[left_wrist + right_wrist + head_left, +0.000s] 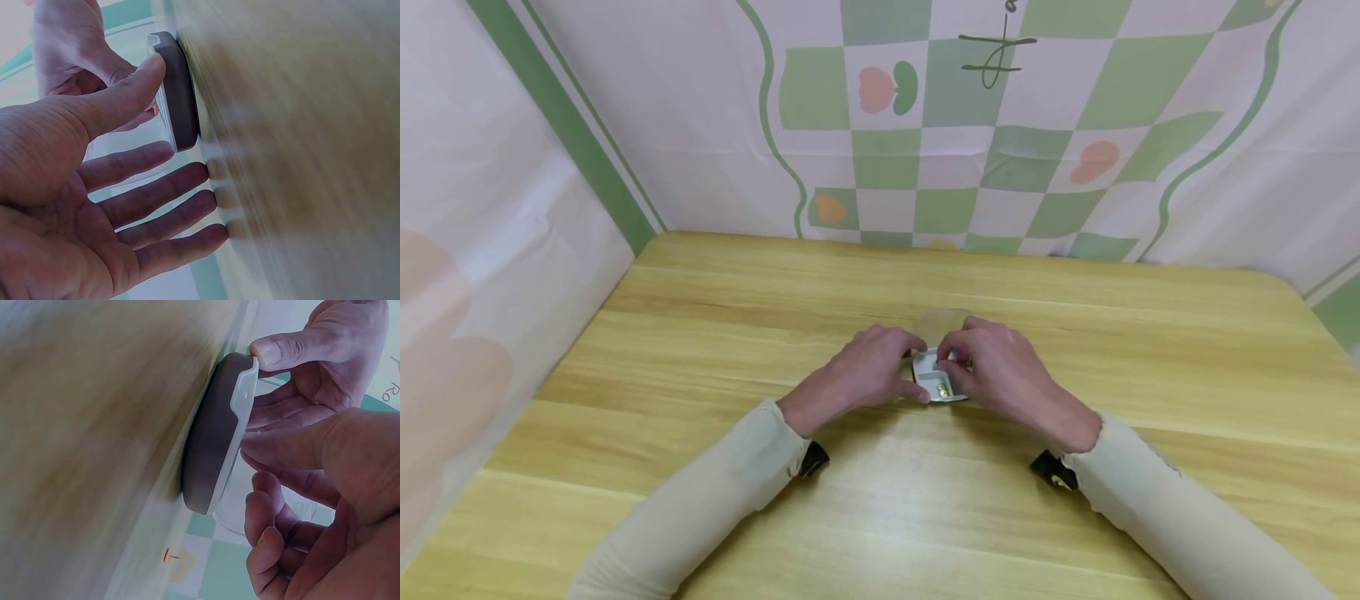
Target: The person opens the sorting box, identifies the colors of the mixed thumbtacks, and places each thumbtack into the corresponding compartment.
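A small compartment box (926, 364) with a dark base and white inner tray sits mid-table, its clear lid (942, 320) raised at the far side. Gold-coloured pieces (943, 389) lie in a near compartment. My left hand (874, 365) steadies the box's left side between thumb and index finger; its other fingers are straight, tips close to the tabletop. Over the tray, my right hand (1000, 367) has thumb and index finger pinched together at a compartment. An orange-red bit (155, 109), apparently a thumbtack, shows at those fingertips, mostly hidden by them.
On the wooden table (662, 400), a red-headed thumbtack (167, 555) lies beyond the box in the right wrist view. A patterned cloth (887, 158) hangs along the table's back edge, and another cloth (497, 208) hangs at the left.
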A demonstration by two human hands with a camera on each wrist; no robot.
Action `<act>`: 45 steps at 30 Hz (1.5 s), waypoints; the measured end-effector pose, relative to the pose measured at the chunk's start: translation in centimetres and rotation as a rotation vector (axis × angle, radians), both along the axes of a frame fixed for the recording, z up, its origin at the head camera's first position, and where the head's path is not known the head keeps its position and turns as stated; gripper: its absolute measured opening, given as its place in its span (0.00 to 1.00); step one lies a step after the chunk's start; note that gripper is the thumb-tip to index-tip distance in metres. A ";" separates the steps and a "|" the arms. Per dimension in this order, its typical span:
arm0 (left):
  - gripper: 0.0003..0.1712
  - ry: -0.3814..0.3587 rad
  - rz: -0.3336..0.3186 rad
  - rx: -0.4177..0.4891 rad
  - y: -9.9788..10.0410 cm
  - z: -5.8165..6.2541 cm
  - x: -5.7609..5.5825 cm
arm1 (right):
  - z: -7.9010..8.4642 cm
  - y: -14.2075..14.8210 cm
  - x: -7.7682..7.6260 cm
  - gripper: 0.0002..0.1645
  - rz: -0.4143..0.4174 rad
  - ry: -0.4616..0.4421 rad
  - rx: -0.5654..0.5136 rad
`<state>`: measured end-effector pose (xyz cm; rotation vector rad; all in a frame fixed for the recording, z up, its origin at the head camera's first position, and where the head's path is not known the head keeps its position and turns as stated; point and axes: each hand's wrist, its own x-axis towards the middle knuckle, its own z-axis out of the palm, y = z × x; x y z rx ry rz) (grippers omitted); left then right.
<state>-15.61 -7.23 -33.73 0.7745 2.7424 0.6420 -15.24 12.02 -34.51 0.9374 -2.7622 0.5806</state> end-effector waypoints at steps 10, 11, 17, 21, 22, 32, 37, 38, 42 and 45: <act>0.38 -0.005 0.003 -0.006 -0.1 0.0 0.0 | 0.0 -0.1 0.0 0.03 -0.005 0.005 -0.001; 0.38 -0.004 0.004 -0.007 -0.1 0.0 0.0 | 0.0 -0.1 0.0 0.03 -0.006 0.004 0.000; 0.37 0.004 0.002 -0.012 -0.1 0.1 0.0 | 0.0 -0.1 0.0 0.03 -0.011 0.001 0.010; 0.37 0.003 0.000 -0.007 -0.1 0.1 0.1 | 0.0 -0.1 0.1 0.04 -0.016 0.000 0.013; 0.37 0.002 0.000 -0.004 -0.1 0.1 0.1 | 0.1 -0.1 0.1 0.04 -0.019 -0.002 0.015; 0.38 0.002 -0.003 0.010 -0.1 0.1 0.0 | 0.7 0.0 0.1 0.05 -0.061 -0.067 0.036; 0.38 0.002 -0.001 0.010 0.0 0.1 0.1 | 1.5 0.5 0.1 0.04 -0.073 -0.110 0.053; 0.38 0.000 0.000 0.010 0.0 0.1 0.1 | 1.7 0.6 0.1 0.04 -0.074 -0.116 0.059; 0.38 -0.005 0.005 0.009 0.0 0.1 0.1 | 2.3 0.9 0.1 0.03 -0.083 -0.119 0.088; 0.39 -0.003 0.008 0.003 0.0 0.1 0.1 | 2.6 1.2 -0.1 0.02 -0.090 -0.124 0.113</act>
